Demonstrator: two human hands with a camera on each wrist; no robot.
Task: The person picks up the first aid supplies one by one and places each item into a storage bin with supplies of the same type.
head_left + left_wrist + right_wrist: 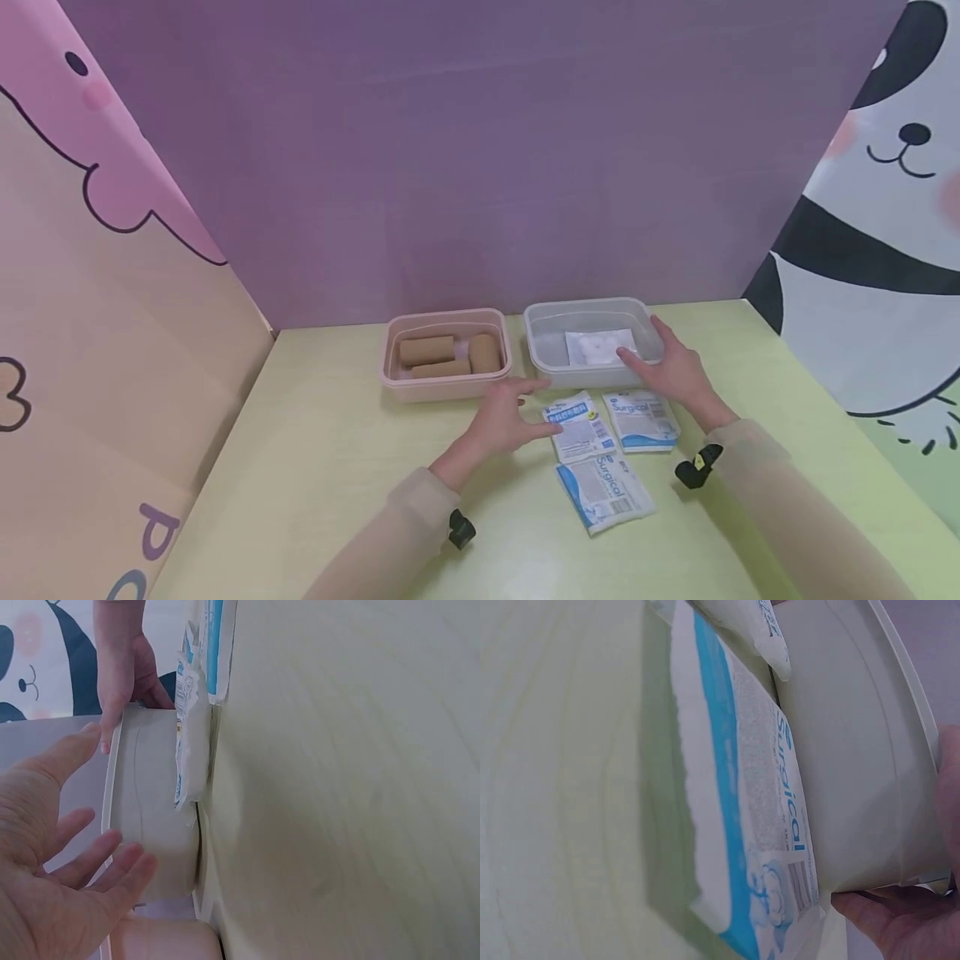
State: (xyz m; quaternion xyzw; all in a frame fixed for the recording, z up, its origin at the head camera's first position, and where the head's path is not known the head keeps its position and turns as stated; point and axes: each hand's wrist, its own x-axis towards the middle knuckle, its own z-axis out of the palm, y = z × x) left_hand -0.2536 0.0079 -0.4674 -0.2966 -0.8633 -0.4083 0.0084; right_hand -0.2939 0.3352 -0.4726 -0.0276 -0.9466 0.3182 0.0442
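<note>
At the back of the table, a white plastic box [577,379] holds one white packet [597,347] lying flat. My right hand [675,367] grips the box's right end, thumb over the rim and fingers along the outer side. Short of the same box, my left hand [504,421] hovers with fingers spread and holds nothing. Between my hands lie three surgical dressing packets: a blue-and-white one [581,429], one at the right [642,422] close to the box, and one nearer me [606,493]. In the left wrist view, the left fingers [112,881] pass in front of the box's wall.
A pink plastic box [446,388] stands left of the white one, with three brown rolls [426,351] inside. A purple wall [480,167] rises behind both boxes. Printed panels flank the pale yellow table [315,467], with a panda [892,208] at the right.
</note>
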